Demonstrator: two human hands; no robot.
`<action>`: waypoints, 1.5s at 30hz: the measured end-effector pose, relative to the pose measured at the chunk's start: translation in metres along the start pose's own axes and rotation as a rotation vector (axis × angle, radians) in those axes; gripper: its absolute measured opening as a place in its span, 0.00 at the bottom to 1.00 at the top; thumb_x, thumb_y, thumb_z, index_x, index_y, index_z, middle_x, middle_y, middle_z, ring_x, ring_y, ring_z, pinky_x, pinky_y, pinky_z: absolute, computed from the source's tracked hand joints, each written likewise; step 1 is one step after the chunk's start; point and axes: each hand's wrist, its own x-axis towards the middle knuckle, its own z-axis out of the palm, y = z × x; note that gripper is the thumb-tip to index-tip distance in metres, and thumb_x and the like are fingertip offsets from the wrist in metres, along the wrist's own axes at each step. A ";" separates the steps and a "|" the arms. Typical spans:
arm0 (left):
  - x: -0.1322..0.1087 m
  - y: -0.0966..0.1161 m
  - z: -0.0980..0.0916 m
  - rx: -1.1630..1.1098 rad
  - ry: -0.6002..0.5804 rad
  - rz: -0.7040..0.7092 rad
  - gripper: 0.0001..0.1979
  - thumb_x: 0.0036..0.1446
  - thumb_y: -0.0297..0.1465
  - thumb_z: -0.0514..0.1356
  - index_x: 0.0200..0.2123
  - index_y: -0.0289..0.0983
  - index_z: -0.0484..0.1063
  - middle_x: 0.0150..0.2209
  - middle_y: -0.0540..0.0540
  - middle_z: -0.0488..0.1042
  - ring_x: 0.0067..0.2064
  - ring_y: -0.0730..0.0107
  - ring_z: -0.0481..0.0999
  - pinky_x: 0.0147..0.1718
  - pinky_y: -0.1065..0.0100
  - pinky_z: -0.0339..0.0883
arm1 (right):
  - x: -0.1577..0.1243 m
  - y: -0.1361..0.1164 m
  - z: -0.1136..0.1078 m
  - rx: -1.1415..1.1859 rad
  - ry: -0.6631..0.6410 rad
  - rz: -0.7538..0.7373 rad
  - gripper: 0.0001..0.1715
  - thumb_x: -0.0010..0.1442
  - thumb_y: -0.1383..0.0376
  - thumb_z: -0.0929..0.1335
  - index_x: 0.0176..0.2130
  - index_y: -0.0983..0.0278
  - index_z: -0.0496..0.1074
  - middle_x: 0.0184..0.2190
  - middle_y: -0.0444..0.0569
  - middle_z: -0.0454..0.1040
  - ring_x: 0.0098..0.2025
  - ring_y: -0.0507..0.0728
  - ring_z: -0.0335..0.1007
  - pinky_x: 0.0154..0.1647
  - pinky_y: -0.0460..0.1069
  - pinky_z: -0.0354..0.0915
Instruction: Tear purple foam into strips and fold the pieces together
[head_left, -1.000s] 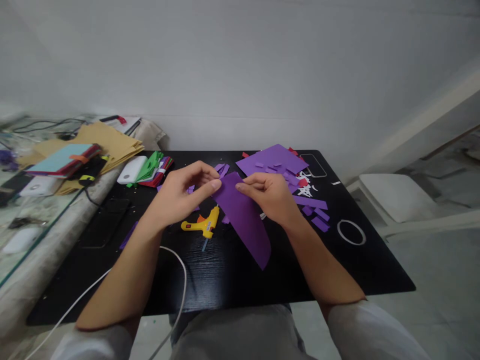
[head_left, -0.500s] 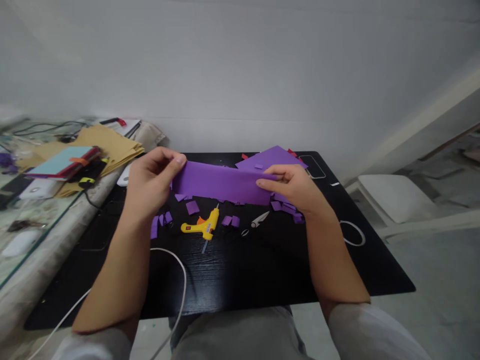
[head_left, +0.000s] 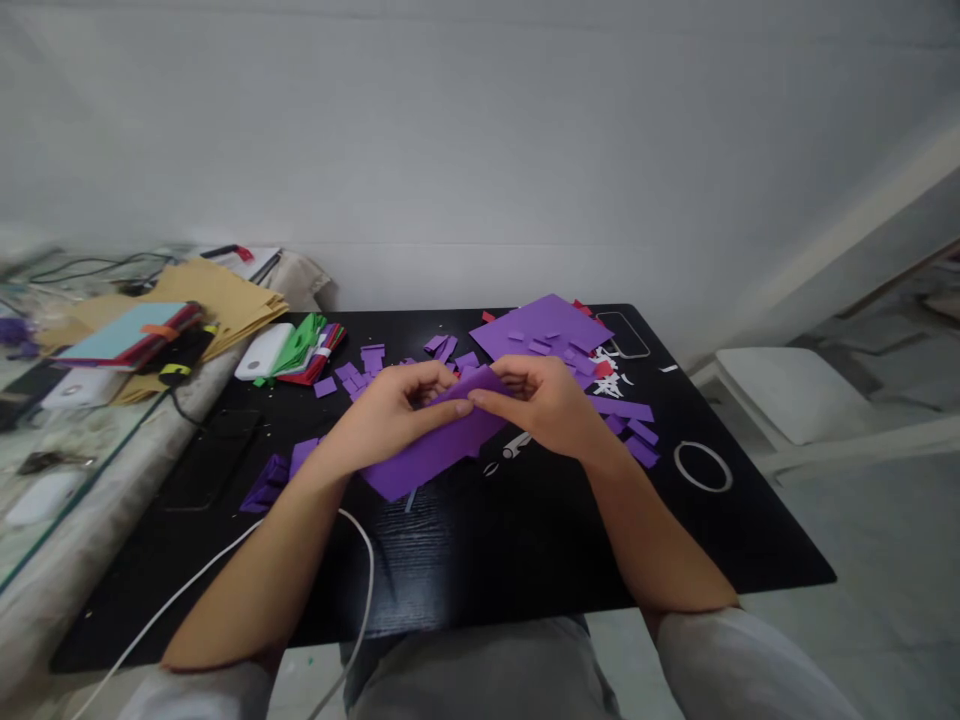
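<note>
Both hands pinch one sheet of purple paper [head_left: 424, 462] above the black table [head_left: 480, 560]. My left hand [head_left: 401, 405] is closed on its upper edge, thumb on the near face. Close beside it, my right hand [head_left: 544, 400] grips the same edge, its thumb nearly touching the left thumb. The paper bends between the hands and slants down to the left. Beneath it, the glue gun is mostly hidden; only its glue stick [head_left: 410, 500] shows. Scissors [head_left: 516, 446] lie partly covered below the right hand.
Small purple paper pieces [head_left: 373, 356] are scattered behind the hands. A large purple sheet [head_left: 547, 325] lies at the back right, near white scraps [head_left: 609, 380]. Green folded paper [head_left: 300, 345] sits at the back left. A white cable [head_left: 369, 570] crosses the front; a white ring [head_left: 703, 467] lies right.
The hands have come together from the two ends of the purple paper. The strip, stretched out flat before, is now bent and tilted, covering the glue gun.
</note>
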 end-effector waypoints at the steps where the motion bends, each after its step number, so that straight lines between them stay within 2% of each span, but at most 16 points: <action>1: 0.000 -0.001 0.000 -0.058 0.010 -0.027 0.14 0.61 0.43 0.69 0.35 0.38 0.78 0.31 0.49 0.78 0.30 0.71 0.75 0.28 0.71 0.67 | -0.001 -0.001 0.001 0.008 0.037 0.000 0.11 0.58 0.59 0.79 0.39 0.62 0.82 0.34 0.46 0.84 0.36 0.55 0.81 0.39 0.50 0.77; 6: -0.002 0.001 -0.004 -0.349 0.170 -0.070 0.14 0.57 0.41 0.72 0.36 0.37 0.76 0.30 0.49 0.80 0.27 0.72 0.77 0.26 0.73 0.70 | -0.002 -0.008 0.006 0.150 0.264 -0.004 0.18 0.52 0.56 0.82 0.37 0.62 0.80 0.31 0.46 0.83 0.32 0.55 0.82 0.39 0.52 0.81; 10: -0.003 0.007 0.001 -0.376 0.166 -0.042 0.14 0.56 0.41 0.73 0.38 0.37 0.79 0.33 0.48 0.82 0.30 0.69 0.80 0.29 0.71 0.74 | -0.005 -0.011 0.016 0.156 0.352 -0.050 0.19 0.51 0.56 0.82 0.39 0.62 0.80 0.31 0.45 0.82 0.33 0.55 0.82 0.41 0.52 0.82; 16: -0.001 0.002 0.009 -0.333 0.270 -0.013 0.13 0.55 0.41 0.73 0.31 0.37 0.81 0.30 0.48 0.81 0.29 0.69 0.79 0.27 0.72 0.73 | -0.011 -0.010 0.023 0.177 0.268 -0.077 0.19 0.53 0.57 0.82 0.42 0.60 0.80 0.31 0.44 0.82 0.33 0.54 0.82 0.40 0.50 0.81; 23: -0.002 -0.003 0.010 -0.465 0.284 -0.115 0.15 0.51 0.44 0.75 0.34 0.38 0.83 0.30 0.46 0.84 0.26 0.67 0.80 0.23 0.69 0.73 | -0.014 -0.017 0.023 0.288 0.212 -0.077 0.18 0.54 0.56 0.82 0.42 0.59 0.81 0.35 0.45 0.84 0.37 0.56 0.84 0.42 0.52 0.83; 32: -0.004 0.001 0.008 -0.512 0.223 -0.112 0.14 0.50 0.42 0.76 0.32 0.39 0.84 0.30 0.46 0.84 0.24 0.70 0.79 0.22 0.72 0.72 | -0.008 -0.015 0.012 0.362 0.109 -0.042 0.16 0.51 0.57 0.83 0.39 0.59 0.84 0.32 0.44 0.84 0.33 0.56 0.84 0.41 0.54 0.84; 39: -0.005 0.002 0.007 -0.510 0.196 -0.142 0.15 0.47 0.43 0.77 0.30 0.39 0.82 0.28 0.46 0.83 0.23 0.69 0.78 0.21 0.70 0.72 | -0.007 -0.016 0.011 0.405 0.089 -0.048 0.14 0.47 0.60 0.85 0.35 0.58 0.85 0.29 0.42 0.83 0.30 0.54 0.83 0.39 0.53 0.84; 45: -0.005 0.004 0.006 -0.524 0.170 -0.139 0.16 0.44 0.42 0.77 0.26 0.38 0.80 0.23 0.48 0.79 0.19 0.70 0.74 0.16 0.71 0.66 | -0.006 -0.017 0.011 0.381 0.095 -0.013 0.16 0.44 0.58 0.86 0.33 0.58 0.85 0.27 0.43 0.83 0.30 0.56 0.83 0.39 0.54 0.85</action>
